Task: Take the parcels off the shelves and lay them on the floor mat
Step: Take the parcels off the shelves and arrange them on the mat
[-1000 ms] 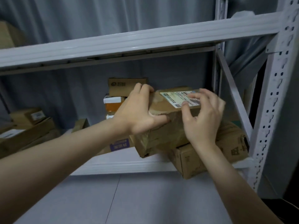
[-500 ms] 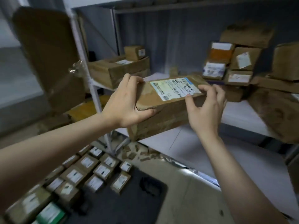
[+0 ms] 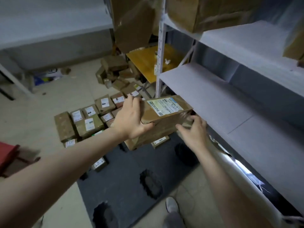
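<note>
I hold a brown cardboard parcel (image 3: 166, 119) with a white shipping label on top, in the air above the dark floor mat (image 3: 131, 175). My left hand (image 3: 131, 119) grips its left end, thumb underneath. My right hand (image 3: 194, 132) clasps its lower right side. Several labelled parcels (image 3: 88, 120) lie in rows on the far part of the mat. The white shelves (image 3: 213, 96) stand to my right, their nearest boards bare.
A loose heap of cardboard boxes (image 3: 115, 74) lies on the tiled floor beyond the mat, beside a yellow board (image 3: 144, 63). Large boxes (image 3: 205, 12) sit on the upper shelf. A red stool (image 3: 8, 153) stands at far left. My shoe (image 3: 171, 206) is at the mat's edge.
The parcel has left the shelf stack and swung left and down with both hands on it. My view has turned from the shelf to the floor mat.
</note>
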